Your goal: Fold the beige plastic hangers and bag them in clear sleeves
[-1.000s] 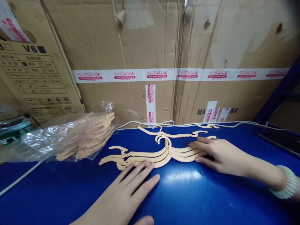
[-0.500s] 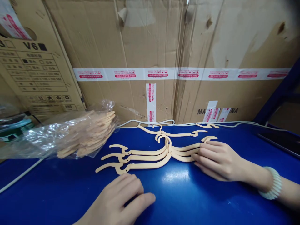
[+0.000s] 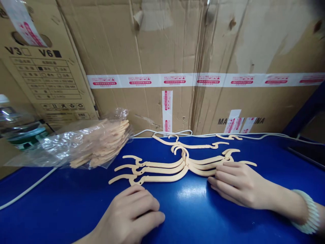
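Note:
Three beige folding clothes hangers [image 3: 162,179] lie stacked in a fan on the blue tabletop, their hooks [image 3: 180,148] bunched at the middle. My right hand [image 3: 236,181] is curled over the right arm of the front hanger, its fingertips hidden behind the knuckles. At the front hanger's left end, my left hand [image 3: 134,211] rests with bent fingers and the thumb close to them. Its knuckles overlap that end in view; the fingertips are hidden. Another opened hanger [image 3: 195,146] lies behind the stack.
A clear plastic bag of beige hanger parts [image 3: 101,144] lies at the left, beside a bottle with a green label [image 3: 27,137]. One loose hanger piece [image 3: 228,137] is at the back right. A white cable [image 3: 30,193] crosses the table. Cardboard boxes [image 3: 142,105] stand behind.
The view has shifted slightly left. My right hand has drawn back toward me a little, uncovering more of the right hanger ends. My left thumb sits closer to its fingers.

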`<action>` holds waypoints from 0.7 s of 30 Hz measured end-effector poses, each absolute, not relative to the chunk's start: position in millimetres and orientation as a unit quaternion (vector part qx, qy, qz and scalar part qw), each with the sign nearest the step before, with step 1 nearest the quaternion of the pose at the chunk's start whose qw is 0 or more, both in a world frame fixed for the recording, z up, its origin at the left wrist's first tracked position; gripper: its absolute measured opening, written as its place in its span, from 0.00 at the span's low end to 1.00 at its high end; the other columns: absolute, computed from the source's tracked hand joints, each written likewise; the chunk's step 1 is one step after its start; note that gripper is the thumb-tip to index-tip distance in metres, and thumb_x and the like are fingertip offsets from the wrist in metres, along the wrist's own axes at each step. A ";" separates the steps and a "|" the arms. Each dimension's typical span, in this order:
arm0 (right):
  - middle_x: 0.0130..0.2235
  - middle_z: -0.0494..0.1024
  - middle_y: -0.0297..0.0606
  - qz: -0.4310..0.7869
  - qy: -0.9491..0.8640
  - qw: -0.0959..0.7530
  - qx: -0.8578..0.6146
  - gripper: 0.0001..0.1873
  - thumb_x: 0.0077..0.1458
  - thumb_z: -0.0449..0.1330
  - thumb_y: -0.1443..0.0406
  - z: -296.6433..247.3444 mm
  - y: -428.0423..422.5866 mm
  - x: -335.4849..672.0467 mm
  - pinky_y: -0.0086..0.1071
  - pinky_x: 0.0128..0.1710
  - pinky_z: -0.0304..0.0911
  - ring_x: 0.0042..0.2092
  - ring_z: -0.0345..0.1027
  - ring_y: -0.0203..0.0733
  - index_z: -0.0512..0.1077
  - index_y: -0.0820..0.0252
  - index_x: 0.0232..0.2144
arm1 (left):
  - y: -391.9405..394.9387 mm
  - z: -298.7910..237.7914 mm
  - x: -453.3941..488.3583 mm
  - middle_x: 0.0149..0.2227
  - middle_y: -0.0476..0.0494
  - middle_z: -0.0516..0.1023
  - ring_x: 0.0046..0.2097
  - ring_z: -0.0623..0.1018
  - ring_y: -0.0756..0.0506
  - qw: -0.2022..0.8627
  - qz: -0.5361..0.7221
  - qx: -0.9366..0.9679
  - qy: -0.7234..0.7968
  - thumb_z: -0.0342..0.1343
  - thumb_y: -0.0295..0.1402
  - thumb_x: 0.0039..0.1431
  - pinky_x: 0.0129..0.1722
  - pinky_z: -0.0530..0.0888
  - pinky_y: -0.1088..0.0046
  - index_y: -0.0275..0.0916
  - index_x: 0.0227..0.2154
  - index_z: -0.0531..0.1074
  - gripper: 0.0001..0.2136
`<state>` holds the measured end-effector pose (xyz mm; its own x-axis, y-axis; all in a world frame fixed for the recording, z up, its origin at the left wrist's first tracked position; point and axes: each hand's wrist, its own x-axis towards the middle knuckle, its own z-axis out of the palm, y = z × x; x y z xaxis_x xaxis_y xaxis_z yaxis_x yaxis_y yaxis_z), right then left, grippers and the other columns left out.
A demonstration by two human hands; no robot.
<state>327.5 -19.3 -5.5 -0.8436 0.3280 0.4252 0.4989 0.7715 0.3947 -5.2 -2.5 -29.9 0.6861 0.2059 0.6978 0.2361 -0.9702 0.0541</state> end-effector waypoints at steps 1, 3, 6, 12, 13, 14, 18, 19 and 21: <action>0.25 0.69 0.36 -0.254 -0.926 0.169 -0.223 0.10 0.62 0.54 0.74 -5.9 -19.3 327.4 0.36 0.27 0.53 0.26 0.56 0.39 0.72 0.64 0.30 | -2.3 -30.2 -5.0 0.27 0.48 0.76 0.27 0.72 0.49 0.018 -0.377 -0.918 -0.121 0.43 0.25 0.70 0.31 0.68 0.70 0.39 0.34 0.75 0.15; 0.25 0.69 0.35 -0.255 -0.926 0.168 -0.222 0.09 0.62 0.54 0.74 -6.0 -20.0 326.3 0.36 0.27 0.53 0.26 0.57 0.39 0.72 0.64 0.31 | -2.1 -30.9 -4.4 0.27 0.47 0.75 0.28 0.72 0.48 0.015 -0.378 -0.918 -0.118 0.42 0.25 0.70 0.31 0.68 0.70 0.39 0.34 0.74 0.15; 0.25 0.70 0.35 -0.264 -0.923 0.171 -0.223 0.08 0.63 0.54 0.73 -3.6 -21.3 324.6 0.36 0.27 0.53 0.26 0.58 0.39 0.72 0.64 0.33 | -2.4 -30.5 -3.0 0.26 0.47 0.73 0.27 0.71 0.47 0.030 -0.380 -0.916 -0.125 0.42 0.25 0.70 0.28 0.68 0.71 0.39 0.37 0.74 0.14; 0.34 0.76 0.42 -0.208 -0.871 0.240 -0.375 0.10 0.65 0.50 0.69 5.0 -1.8 358.1 0.35 0.34 0.65 0.35 0.69 0.43 0.69 0.62 0.46 | -2.5 -23.2 2.1 0.28 0.45 0.74 0.27 0.72 0.47 0.048 -0.364 -0.919 -0.146 0.44 0.22 0.66 0.25 0.70 0.74 0.38 0.43 0.74 0.14; 0.38 0.77 0.44 -0.201 -0.841 0.252 -0.434 0.11 0.66 0.50 0.67 6.0 4.9 371.4 0.37 0.38 0.67 0.38 0.71 0.45 0.69 0.61 0.47 | -2.3 -21.9 2.8 0.29 0.44 0.75 0.29 0.74 0.47 0.044 -0.362 -0.920 -0.146 0.44 0.22 0.65 0.27 0.72 0.73 0.38 0.43 0.74 0.14; 0.39 0.77 0.45 -0.189 -0.809 0.254 -0.496 0.11 0.66 0.49 0.65 6.6 11.8 386.2 0.39 0.41 0.68 0.41 0.72 0.47 0.69 0.60 0.47 | -2.1 -20.6 3.3 0.31 0.43 0.76 0.30 0.76 0.46 0.041 -0.359 -0.921 -0.145 0.44 0.23 0.65 0.29 0.74 0.73 0.38 0.43 0.74 0.13; 0.44 0.78 0.51 -0.188 -0.756 0.232 -0.583 0.17 0.65 0.46 0.63 4.2 34.5 445.6 0.51 0.45 0.69 0.47 0.72 0.57 0.70 0.60 0.49 | -2.7 -16.0 2.5 0.36 0.43 0.79 0.37 0.79 0.46 0.034 -0.344 -0.927 -0.143 0.47 0.22 0.64 0.37 0.78 0.73 0.39 0.44 0.74 0.13; 0.44 0.79 0.52 -0.185 -0.750 0.222 -0.595 0.18 0.64 0.46 0.64 2.2 38.1 457.4 0.52 0.46 0.69 0.47 0.73 0.58 0.70 0.60 0.50 | -3.3 -14.7 1.9 0.37 0.43 0.79 0.39 0.79 0.46 0.029 -0.334 -0.931 -0.148 0.48 0.22 0.64 0.39 0.78 0.73 0.39 0.44 0.74 0.13; 0.45 0.79 0.53 -0.176 -0.743 0.198 -0.614 0.20 0.62 0.47 0.65 -3.1 42.8 475.1 0.53 0.48 0.69 0.49 0.73 0.60 0.71 0.62 0.51 | -4.9 -12.6 0.6 0.40 0.44 0.80 0.41 0.80 0.46 0.021 -0.314 -0.936 -0.158 0.49 0.21 0.63 0.42 0.77 0.74 0.40 0.45 0.74 0.13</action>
<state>475.1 42.8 -3.1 -0.1667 0.8439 0.5100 0.9829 0.1834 0.0177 0.6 -4.9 -12.6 0.7535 0.2820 0.5939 0.3082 -0.9494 0.0597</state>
